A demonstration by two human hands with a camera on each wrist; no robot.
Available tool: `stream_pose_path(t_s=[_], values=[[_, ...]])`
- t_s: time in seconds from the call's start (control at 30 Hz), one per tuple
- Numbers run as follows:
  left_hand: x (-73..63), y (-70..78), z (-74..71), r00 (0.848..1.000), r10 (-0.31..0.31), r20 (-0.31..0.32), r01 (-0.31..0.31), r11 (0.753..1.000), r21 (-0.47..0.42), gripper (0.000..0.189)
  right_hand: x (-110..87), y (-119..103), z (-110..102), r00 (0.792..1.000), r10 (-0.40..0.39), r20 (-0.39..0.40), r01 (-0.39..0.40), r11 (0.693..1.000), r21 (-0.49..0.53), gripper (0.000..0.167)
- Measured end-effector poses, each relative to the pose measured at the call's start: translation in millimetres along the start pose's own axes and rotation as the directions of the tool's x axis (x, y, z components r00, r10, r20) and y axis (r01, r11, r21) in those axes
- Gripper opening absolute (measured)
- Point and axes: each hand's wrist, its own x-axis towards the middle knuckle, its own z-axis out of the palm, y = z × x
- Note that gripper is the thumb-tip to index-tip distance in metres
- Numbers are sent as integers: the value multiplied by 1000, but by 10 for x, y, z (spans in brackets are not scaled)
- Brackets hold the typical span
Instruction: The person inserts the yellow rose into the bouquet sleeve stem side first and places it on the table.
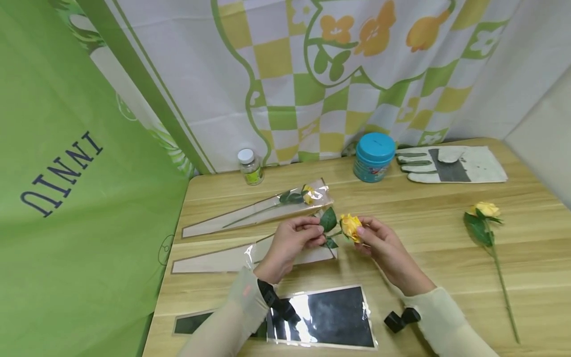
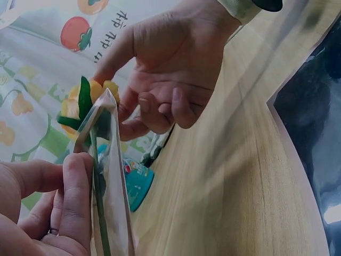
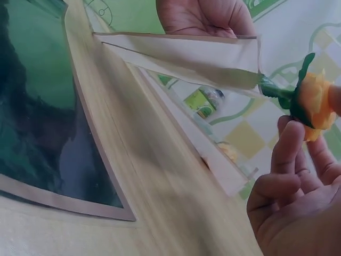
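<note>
A yellow artificial rose (image 1: 350, 227) lies with its stem inside a clear tapered flower sleeve (image 3: 186, 56), its bloom sticking out past the wide end. My right hand (image 1: 390, 250) pinches the bloom between thumb and fingers. The left hand (image 1: 290, 243) grips the sleeve near its mouth, beside the green leaves (image 1: 329, 220). In the left wrist view the stem (image 2: 96, 192) runs down within the sleeve. A second sleeve (image 1: 263, 207) with a yellow rose inside lies just behind the hands.
Dark sleeves with a pale border (image 1: 330, 317) lie in front. Another yellow rose (image 1: 487, 209) rests at right. Along the back stand a small white-capped jar (image 1: 251, 167) and a blue tub (image 1: 374, 156), with a work glove (image 1: 452, 163) beside the tub.
</note>
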Motion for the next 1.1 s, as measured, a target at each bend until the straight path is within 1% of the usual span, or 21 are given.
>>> stream_pose_path(t_s=[0.1, 0.17, 0.3, 0.4, 0.5, 0.63, 0.73, 0.83, 1.0, 1.1], values=[[8, -19, -5, 1000, 6, -19, -7, 1000, -8, 22, 19, 22, 8, 999, 28, -30, -29, 999, -30, 17], [21, -25, 0, 999, 12, -38, -13, 1000, -15, 22, 38, 20, 15, 997, 39, -72, -42, 998, -43, 20], [34, -31, 11, 996, 39, -86, -41, 999, -24, 23, 67, 14, 13, 985, 36, -168, -49, 996, -71, 23], [35, -32, 12, 993, 57, -101, -59, 998, -27, 24, 73, 10, 5, 979, 29, -203, -47, 995, -84, 22], [37, -39, 15, 994, 61, -92, -64, 998, -28, 25, 73, 5, 15, 984, 31, -176, -48, 995, -92, 21], [36, -36, 45, 997, 44, -70, -46, 998, -34, 26, 78, -1, 52, 991, 34, -133, -51, 990, -129, 24], [20, -25, 72, 998, 35, -59, -37, 999, -33, 24, 73, -7, 71, 991, 35, -131, -56, 986, -155, 26], [9, -26, 89, 998, 40, -50, -41, 999, -22, 23, 67, 11, 93, 991, 31, -132, -54, 983, -177, 27], [2, -39, 122, 997, 44, -61, -44, 999, 1, 20, 62, 85, 139, 997, 19, -73, -33, 979, -202, 35], [1, -44, 127, 997, 49, -67, -48, 999, 8, 21, 46, 93, 135, 997, 7, -74, -23, 975, -221, 37]])
